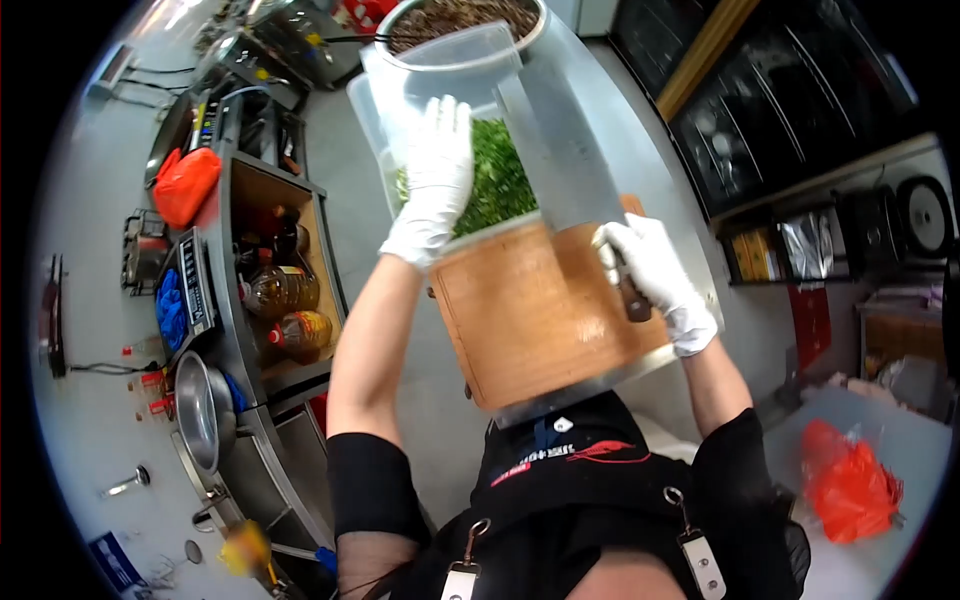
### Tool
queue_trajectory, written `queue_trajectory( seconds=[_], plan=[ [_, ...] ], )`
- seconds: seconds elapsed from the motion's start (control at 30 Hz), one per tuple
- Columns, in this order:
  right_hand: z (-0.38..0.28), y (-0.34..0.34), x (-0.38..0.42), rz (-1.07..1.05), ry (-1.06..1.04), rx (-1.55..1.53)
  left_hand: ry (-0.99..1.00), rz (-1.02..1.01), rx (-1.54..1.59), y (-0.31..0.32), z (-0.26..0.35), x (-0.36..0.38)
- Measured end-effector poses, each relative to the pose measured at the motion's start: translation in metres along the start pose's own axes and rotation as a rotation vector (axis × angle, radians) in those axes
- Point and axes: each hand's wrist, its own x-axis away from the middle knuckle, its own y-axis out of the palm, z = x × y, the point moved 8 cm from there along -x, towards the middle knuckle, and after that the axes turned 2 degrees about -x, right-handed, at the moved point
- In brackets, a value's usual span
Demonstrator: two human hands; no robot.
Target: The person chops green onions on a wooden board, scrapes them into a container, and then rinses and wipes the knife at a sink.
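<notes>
My right hand [648, 262], in a white glove, is wrapped round the dark handle of a broad cleaver [562, 150]. Its wide blade points away from me, along the right side of a clear plastic container [368, 112]. Chopped green herbs or leaves [500, 178] fill the container behind the board. Also gloved, my left hand [440, 160] lies flat with fingers stretched out over the left part of the container, hiding some of the greens. Nearer to me is a wooden cutting board [510, 310], its surface wet and shiny by the cleaver handle.
A large bowl [545, 22] of brown shredded stuff stands beyond the container on the metal table [640, 140]. To the left, a shelf unit holds oil bottles [283, 290], beside a scale [197, 285] and a steel bowl [200, 410]. A red plastic bag [850, 485] sits at right.
</notes>
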Motion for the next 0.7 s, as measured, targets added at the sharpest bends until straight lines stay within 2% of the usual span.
queue_trajectory(
  seconds=[0.07,0.13,0.2,0.23,0.27,0.47,0.53,0.7],
  plan=[
    [0.014,-0.030,0.019,0.007,0.005,0.012,-0.062,0.071,0.256,-0.035,0.000,0.008],
    [0.036,-0.058,0.046,0.030,0.063,-0.012,-0.139,0.137,0.727,-0.058,-0.001,0.036],
    [0.067,-0.087,0.074,0.049,0.112,0.008,-0.096,0.181,0.794,-0.070,0.007,0.074],
    [0.082,-0.103,0.085,0.077,0.062,0.144,-0.127,0.159,0.832,-0.070,0.012,0.095],
    [0.101,-0.112,0.102,0.093,0.195,0.036,-0.158,0.139,0.867,-0.069,0.018,0.119],
    [0.195,-0.156,0.171,0.244,0.293,-0.037,-0.541,-0.052,0.986,-0.051,0.067,0.252],
    [0.216,-0.161,0.181,0.268,0.304,-0.067,-0.772,-0.074,1.109,-0.044,0.079,0.281],
    [0.237,-0.138,0.178,0.242,0.319,-0.201,-0.675,-0.120,0.926,-0.043,0.128,0.299]
  ],
)
